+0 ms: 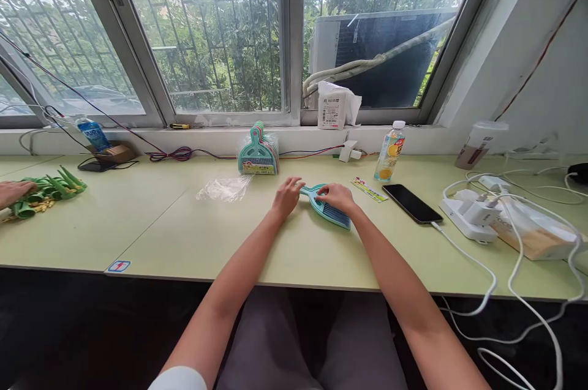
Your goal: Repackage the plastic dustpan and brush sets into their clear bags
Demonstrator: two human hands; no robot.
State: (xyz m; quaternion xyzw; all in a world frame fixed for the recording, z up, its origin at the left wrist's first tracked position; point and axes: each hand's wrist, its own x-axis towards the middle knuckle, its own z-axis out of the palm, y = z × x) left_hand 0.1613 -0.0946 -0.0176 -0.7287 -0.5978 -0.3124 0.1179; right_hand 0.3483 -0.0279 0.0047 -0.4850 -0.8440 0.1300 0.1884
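A small teal mini dustpan and brush set [334,213] lies on the table in front of me, its handle pointing left and its dark bristles to the right. My left hand [287,196] has its fingers closed at the handle end. From the right, my right hand [339,197] reaches over the middle of the set, its fingers bent and pinching at it. Behind them stands a stack of similar dustpan sets [258,151] in clear wrapping. A crumpled clear plastic bag [225,189] lies left of my hands, and a printed label strip [369,190] lies to the right.
A juice bottle [389,152], a black phone [412,204] on a cable and a white power strip [471,215] occupy the right side. At far left, another person's hand [15,193] touches green items [50,187]. A blue bottle [93,135] leans near the window.
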